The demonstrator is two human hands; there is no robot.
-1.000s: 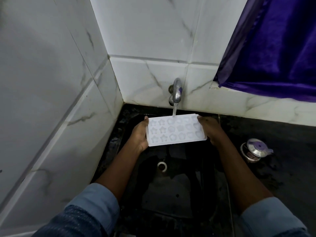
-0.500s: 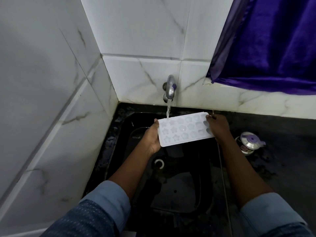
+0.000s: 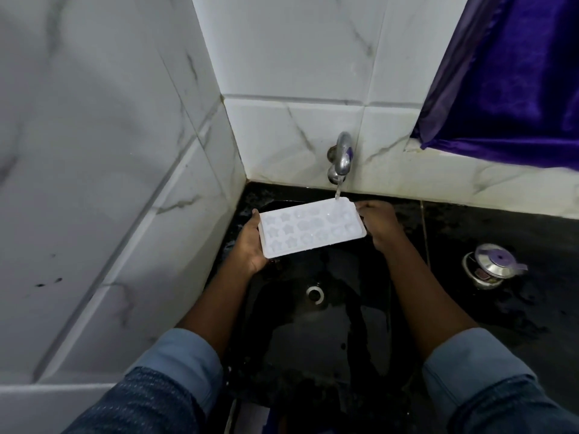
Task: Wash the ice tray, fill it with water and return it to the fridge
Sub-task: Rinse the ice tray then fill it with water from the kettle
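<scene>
Black sink (image 3: 313, 339) below a running tap (image 3: 341, 155).
Left hand (image 3: 249, 242) and right hand (image 3: 380, 225) clasp opposite ends of the ice tray (image 3: 310, 230) between them; water (image 3: 337, 191) strikes its corner by the right hand.

White marble-tiled walls (image 3: 94, 183) block left and far, a chrome tap (image 3: 343, 155) jutting out. Right, black worktop (image 3: 476, 233) lies open around a steel lidded pot (image 3: 492, 267).

You have two hands in view, the left hand (image 3: 250, 242) and the right hand (image 3: 380, 223), and one ice tray (image 3: 311, 227) with three rows of moulds. Count one tap (image 3: 341, 155), one sink (image 3: 313, 339) with one drain hole (image 3: 315, 293), one lidded steel pot (image 3: 490, 267) on the surface (image 3: 470, 220), and one purple curtain (image 3: 517, 73).
</scene>
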